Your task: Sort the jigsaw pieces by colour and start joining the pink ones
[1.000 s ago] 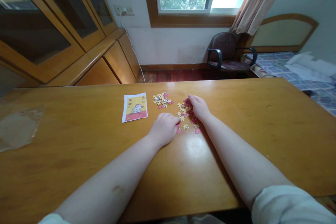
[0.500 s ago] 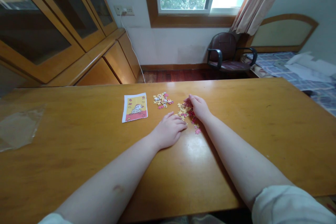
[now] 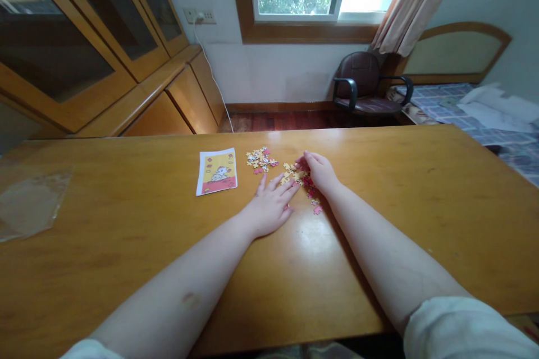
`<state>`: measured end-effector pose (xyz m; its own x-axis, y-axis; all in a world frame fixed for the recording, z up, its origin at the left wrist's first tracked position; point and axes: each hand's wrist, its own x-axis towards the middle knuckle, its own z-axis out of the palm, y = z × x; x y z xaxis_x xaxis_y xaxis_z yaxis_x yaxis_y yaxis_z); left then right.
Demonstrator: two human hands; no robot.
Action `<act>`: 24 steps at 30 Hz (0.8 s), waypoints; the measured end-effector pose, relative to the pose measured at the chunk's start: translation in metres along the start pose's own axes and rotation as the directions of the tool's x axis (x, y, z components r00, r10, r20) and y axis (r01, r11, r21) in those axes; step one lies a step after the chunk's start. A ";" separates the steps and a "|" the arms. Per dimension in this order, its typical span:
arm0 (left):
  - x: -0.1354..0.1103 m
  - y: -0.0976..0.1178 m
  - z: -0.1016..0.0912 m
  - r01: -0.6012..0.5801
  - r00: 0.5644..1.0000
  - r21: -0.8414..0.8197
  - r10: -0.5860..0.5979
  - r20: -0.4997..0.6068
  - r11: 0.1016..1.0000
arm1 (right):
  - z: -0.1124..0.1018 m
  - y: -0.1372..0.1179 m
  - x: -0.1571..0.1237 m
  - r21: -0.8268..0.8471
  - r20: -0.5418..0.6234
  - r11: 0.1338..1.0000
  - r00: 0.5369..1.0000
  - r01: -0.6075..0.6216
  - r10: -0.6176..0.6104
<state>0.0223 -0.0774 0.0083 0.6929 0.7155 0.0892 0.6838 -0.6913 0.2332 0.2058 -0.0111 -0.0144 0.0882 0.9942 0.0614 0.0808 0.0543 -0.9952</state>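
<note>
My left hand (image 3: 272, 208) lies palm down on the table with its fingers spread, the fingertips on the near edge of a loose pile of yellow and pink jigsaw pieces (image 3: 288, 175). On the other side of that pile, my right hand (image 3: 320, 173) stands on its edge with curled fingers against the pieces. What its fingers hold, if anything, is hidden. A few pink jigsaw pieces (image 3: 317, 210) trail below the right wrist. Farther left is a second small heap of jigsaw pieces (image 3: 260, 160), untouched by either hand. Beside it lies a picture card (image 3: 217, 171) showing a white cartoon animal.
The wooden table (image 3: 138, 219) spans the view, with a clear plastic bag (image 3: 33, 202) at its left end. Beyond it stand a glass-fronted cabinet (image 3: 122, 95), an office chair (image 3: 362, 84) and a bed (image 3: 446, 92) with a checked cover.
My left hand's fingers have spread and reached slightly up and left over the near edge of the pile, shifting some pieces left. The right hand has barely moved.
</note>
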 end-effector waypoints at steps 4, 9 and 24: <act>-0.001 0.001 -0.001 -0.093 0.995 -0.054 0.095 0.035 0.994 | -0.001 -0.002 -0.001 -0.007 0.005 1.000 1.000 0.005 -0.005; -0.001 0.003 -0.010 -0.211 0.977 -0.123 0.213 0.005 0.970 | 0.000 -0.002 0.000 0.025 0.004 1.000 1.000 -0.002 0.002; 0.002 -0.005 -0.012 -0.140 0.989 -0.185 0.129 -0.066 0.973 | -0.028 -0.021 -0.001 -0.376 0.339 0.926 0.936 0.045 0.093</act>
<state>0.0169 -0.0712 0.0187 0.7589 0.6251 0.1827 0.5260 -0.7537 0.3940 0.2320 -0.0157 0.0090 -0.2469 0.9672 -0.0603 0.4520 0.0598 -0.8900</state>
